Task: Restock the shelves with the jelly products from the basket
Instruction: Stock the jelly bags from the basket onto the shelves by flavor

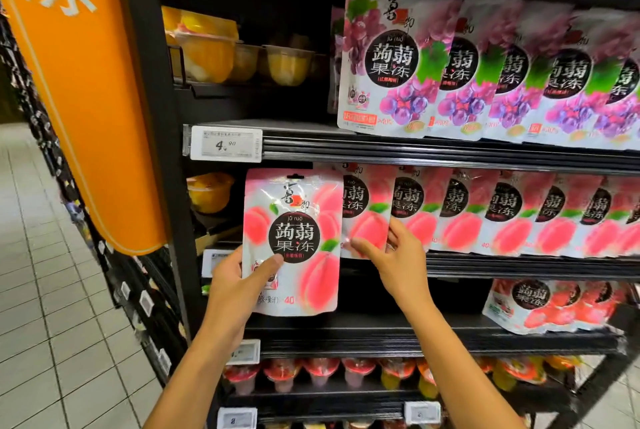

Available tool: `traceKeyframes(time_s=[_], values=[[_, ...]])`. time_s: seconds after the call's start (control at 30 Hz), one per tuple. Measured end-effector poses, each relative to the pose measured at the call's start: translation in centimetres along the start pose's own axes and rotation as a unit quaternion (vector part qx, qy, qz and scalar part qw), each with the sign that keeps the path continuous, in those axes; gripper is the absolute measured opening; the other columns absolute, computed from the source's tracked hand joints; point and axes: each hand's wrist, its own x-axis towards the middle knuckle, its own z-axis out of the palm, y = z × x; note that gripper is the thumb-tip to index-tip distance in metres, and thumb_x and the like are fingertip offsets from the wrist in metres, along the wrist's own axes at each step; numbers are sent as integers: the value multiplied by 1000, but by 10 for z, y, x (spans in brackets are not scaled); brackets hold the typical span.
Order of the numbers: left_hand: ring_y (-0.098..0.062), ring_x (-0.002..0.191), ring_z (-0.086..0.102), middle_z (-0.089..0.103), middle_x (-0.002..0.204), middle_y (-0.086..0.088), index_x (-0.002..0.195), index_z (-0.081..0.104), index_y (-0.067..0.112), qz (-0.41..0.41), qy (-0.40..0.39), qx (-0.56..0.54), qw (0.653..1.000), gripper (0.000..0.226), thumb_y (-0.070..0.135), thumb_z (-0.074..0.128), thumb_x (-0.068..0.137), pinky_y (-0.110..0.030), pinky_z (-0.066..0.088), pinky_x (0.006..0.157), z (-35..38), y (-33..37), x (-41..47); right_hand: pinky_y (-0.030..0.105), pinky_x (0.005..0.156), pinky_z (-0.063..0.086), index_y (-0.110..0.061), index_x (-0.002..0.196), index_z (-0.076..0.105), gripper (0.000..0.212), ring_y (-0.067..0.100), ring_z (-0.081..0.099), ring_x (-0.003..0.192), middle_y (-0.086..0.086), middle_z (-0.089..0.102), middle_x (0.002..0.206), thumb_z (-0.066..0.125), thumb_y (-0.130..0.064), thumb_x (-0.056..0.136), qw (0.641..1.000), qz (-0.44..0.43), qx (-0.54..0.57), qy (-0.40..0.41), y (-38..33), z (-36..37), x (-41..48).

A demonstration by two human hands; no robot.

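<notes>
My left hand (pixel 239 285) grips a pink peach jelly pouch (pixel 298 214) by its lower left corner, thumb on the front. It holds the pouch upright in front of the left end of the peach shelf. My right hand (pixel 391 255) reaches to the first peach pouch standing in the shelf row (pixel 367 220) and pinches its lower edge between thumb and fingers. More peach pouches (pixel 512 217) stand in a row to the right. The basket is out of view.
Purple grape jelly pouches (pixel 450 65) fill the shelf above. Strawberry pouches (pixel 554 307) sit at the right of the shelf below, with dark bare shelf to their left. Jelly cups (pixel 311 376) line the lower shelf. An orange pillar (pixel 79 99) stands left; a tiled aisle runs beyond.
</notes>
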Motion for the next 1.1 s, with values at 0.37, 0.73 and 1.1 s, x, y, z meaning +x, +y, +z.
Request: traceKeyframes(time_s=[0.37, 0.73, 1.1], values=[[-20, 89, 74, 77, 97, -3, 103, 70, 21, -7, 12, 3, 1000, 21, 25, 71, 82, -22, 58, 64, 1, 3, -3, 21, 51, 29, -41, 116, 60, 49, -3, 54, 62, -22, 64, 87, 77, -56, 71, 975, 46, -212, 55, -6, -6, -6], [-17, 86, 74, 77, 96, 1, 100, 72, 23, -1, 29, 8, 1000, 16, 20, 70, 85, -21, 57, 63, -10, 7, -6, 27, 58, 38, -44, 117, 60, 49, -3, 54, 60, -29, 51, 64, 79, -48, 72, 976, 74, -168, 114, -14, 21, -2], [-19, 87, 74, 77, 97, -2, 92, 74, 32, 13, 29, 20, 999, 16, 18, 68, 88, -21, 57, 63, -11, 10, -7, 29, 63, 41, -36, 106, 56, 46, 16, 64, 84, -10, 72, 88, 77, -58, 70, 970, 66, -171, 157, 6, 16, -13]])
